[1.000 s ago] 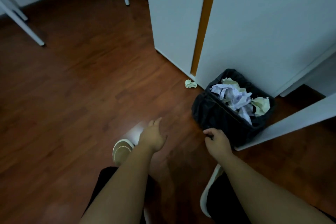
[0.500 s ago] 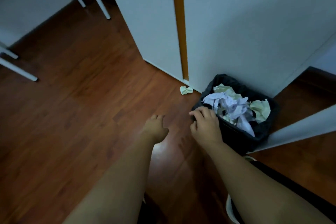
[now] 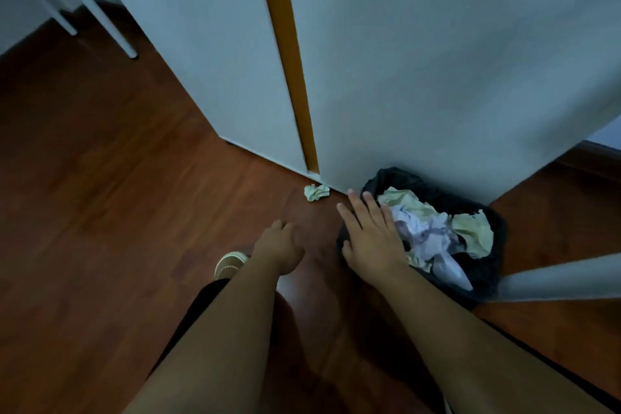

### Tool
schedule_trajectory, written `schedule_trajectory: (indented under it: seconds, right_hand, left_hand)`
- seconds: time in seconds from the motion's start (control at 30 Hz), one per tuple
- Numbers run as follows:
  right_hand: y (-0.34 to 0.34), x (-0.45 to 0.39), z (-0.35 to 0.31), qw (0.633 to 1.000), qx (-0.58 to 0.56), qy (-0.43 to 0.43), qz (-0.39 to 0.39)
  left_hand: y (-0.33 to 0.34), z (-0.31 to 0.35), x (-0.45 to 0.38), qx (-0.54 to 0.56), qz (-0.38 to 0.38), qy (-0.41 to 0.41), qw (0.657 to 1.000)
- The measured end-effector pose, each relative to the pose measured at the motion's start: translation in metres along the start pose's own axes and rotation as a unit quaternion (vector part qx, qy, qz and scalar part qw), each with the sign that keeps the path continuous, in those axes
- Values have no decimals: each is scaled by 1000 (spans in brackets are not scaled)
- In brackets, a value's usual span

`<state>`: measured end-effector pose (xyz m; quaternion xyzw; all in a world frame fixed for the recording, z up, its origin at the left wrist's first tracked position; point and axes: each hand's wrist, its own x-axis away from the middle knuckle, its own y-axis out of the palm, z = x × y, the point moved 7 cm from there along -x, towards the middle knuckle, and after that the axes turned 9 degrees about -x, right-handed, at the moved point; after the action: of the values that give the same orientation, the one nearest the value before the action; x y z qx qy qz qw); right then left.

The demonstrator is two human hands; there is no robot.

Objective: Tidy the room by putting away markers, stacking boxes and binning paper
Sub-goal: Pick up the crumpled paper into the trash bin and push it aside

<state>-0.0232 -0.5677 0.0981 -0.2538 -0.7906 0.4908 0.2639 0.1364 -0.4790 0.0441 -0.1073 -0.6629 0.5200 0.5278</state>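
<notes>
Crumpled pale-green paper ball [image 3: 316, 192] lies on reddish-brown wood plank floor [image 3: 111, 198], just beside bottom edge of white cabinet panel [image 3: 208, 54] w/ vertical orange strip [image 3: 285, 54], a bit left of black-lined waste bin [image 3: 484, 265]. Nothing touching it.

Bin stands against white panel, right of the paper ball. Inside: crumpled pale-green sheets [image 3: 470, 232] plus crumpled white/lilac paper [image 3: 430, 239], heaped to about rim level.

Right hand [image 3: 371, 239]: fingers straight and spread apart, palm down, over bin's near-left rim; holds nothing. Fingertips point up-frame toward cabinet base, close to the loose paper ball but apart from it. Can't tell if palm actually rests on bin liner or just hovers.

Left hand [image 3: 280, 247]: lower left of the right one, over bare floor, fingers loosely curled, nothing in it. Well short of the paper ball.

Both bare forearms reach in from bottom of view. Light-coloured shoe [image 3: 229, 264] on floor just left of left wrist, dark trouser leg [image 3: 205, 299] under it. White furniture legs [image 3: 100, 13] top left, slanted. Pale angled panel edge [image 3: 564, 279] at right, next to bin.
</notes>
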Motion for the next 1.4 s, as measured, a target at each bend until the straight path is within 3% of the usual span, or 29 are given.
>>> schedule_trajectory:
  seconds: [0.13, 0.57, 0.8, 1.07, 1.27, 1.4]
  right_hand:
    - [0, -6, 0, 999, 6, 47, 25]
    - [6, -26, 9, 991, -35, 91, 97]
    - [9, -23, 11, 990, -75, 71, 99]
    - [1, -23, 9, 983, -131, 40, 123]
    - [-1, -23, 9, 980, -139, 34, 138]
    - [0, -23, 9, 977, -143, 40, 151]
  left_hand:
    - [13, -12, -42, 15, -5, 11, 1000]
    - [47, -17, -165, 40, -40, 15, 998]
    - [39, -3, -213, -52, -7, 19, 998]
    - [41, 13, -240, -119, -47, 88, 988]
    - [55, 5, -240, -146, -107, 61, 982]
    - [59, 1, -232, -125, -97, 63, 985]
